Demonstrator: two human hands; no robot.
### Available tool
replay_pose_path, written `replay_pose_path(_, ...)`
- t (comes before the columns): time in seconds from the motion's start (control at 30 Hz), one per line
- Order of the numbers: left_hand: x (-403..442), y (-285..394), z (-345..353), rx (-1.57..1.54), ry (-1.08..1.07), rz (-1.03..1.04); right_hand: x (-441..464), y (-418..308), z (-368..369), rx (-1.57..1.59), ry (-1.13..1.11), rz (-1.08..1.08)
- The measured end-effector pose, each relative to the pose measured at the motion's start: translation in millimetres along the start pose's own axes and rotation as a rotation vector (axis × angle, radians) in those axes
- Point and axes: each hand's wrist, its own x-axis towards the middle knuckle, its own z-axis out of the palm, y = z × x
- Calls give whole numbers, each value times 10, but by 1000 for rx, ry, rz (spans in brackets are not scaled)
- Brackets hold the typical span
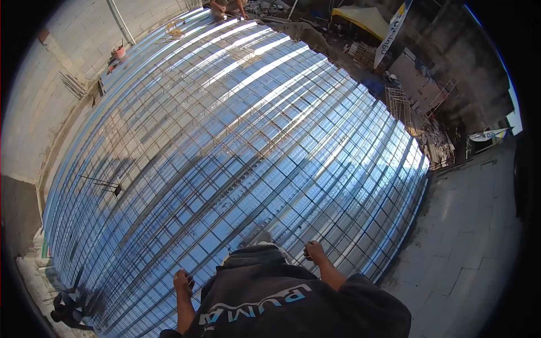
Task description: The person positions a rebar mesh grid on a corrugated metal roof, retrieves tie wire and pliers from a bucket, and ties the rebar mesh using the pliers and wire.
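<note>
My left hand [183,281] is at the lower middle, fingers curled closed. My right hand [313,251] is farther right, also closed in a fist-like grip. Whatever either hand holds, if anything, is too small to make out. Both hands appear above a grid of steel rebar mesh [209,224], and I cannot tell whether they touch it. Beneath the mesh lies shiny corrugated metal decking [389,155]. The dark sweatshirt [265,301] on my own body, with upside-down lettering, fills the bottom middle.
One co-worker [67,312] bends at the lower left edge; another person [221,9] crouches at the far top. Block walls [459,225] flank the deck. A reddish bucket [119,53] stands by the left wall. Short bars [101,183] jut up at left. Rubble [439,143] lies beyond the right edge.
</note>
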Motion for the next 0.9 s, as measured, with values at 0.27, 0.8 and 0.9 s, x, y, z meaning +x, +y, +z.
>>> replay_pose_path(0.27,-263,-995,-476,52,-101,-20,-23,-130,296,-243,-81,-79)
replay_pose_path(0.8,-1006,-3196,-1520,-628,414,-295,116,-116,1018,-1254,-285,-604)
replay_pose_path(0.9,-956,-3630,-1376,-750,400,-234,-135,-302,1408,-1178,-308,-561)
